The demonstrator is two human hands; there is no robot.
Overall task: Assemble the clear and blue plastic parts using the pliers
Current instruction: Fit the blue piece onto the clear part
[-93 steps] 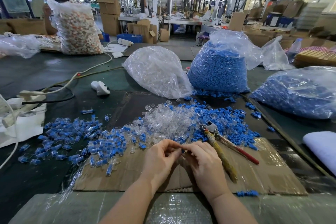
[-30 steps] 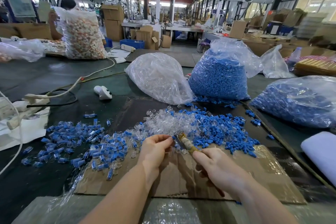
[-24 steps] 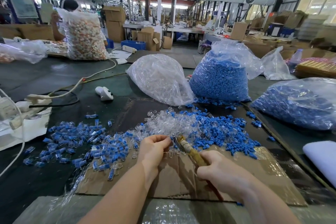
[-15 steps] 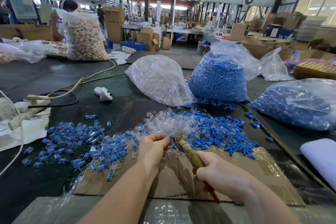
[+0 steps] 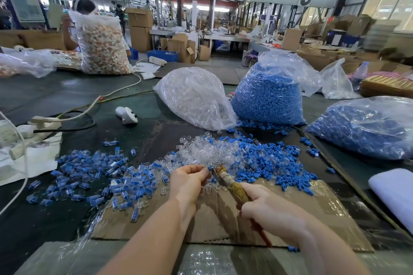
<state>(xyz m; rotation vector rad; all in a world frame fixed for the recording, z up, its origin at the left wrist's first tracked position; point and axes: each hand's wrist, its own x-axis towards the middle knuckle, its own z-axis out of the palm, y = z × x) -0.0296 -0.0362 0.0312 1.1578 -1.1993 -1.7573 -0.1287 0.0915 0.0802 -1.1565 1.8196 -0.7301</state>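
Note:
My left hand (image 5: 190, 182) pinches a small clear and blue part (image 5: 209, 168) at its fingertips. My right hand (image 5: 271, 213) grips the pliers (image 5: 231, 184) by their taped and red handles, and the jaws meet that part. Behind my hands lie a heap of loose clear parts (image 5: 207, 152) and a spread of loose blue parts (image 5: 272, 163). A scatter of joined clear-and-blue pieces (image 5: 93, 174) covers the mat to the left.
A cardboard sheet (image 5: 324, 203) lies under my hands. Behind stand a bag of clear parts (image 5: 196, 98) and two bags of blue parts (image 5: 268, 96) (image 5: 366, 127). Cables and a power strip (image 5: 29, 127) lie at the left, a white pad (image 5: 395, 192) at the right.
About three seconds ago both hands held a part and the pliers lay on the cardboard. My right hand has picked them up and brought the jaws to the part in my left hand.

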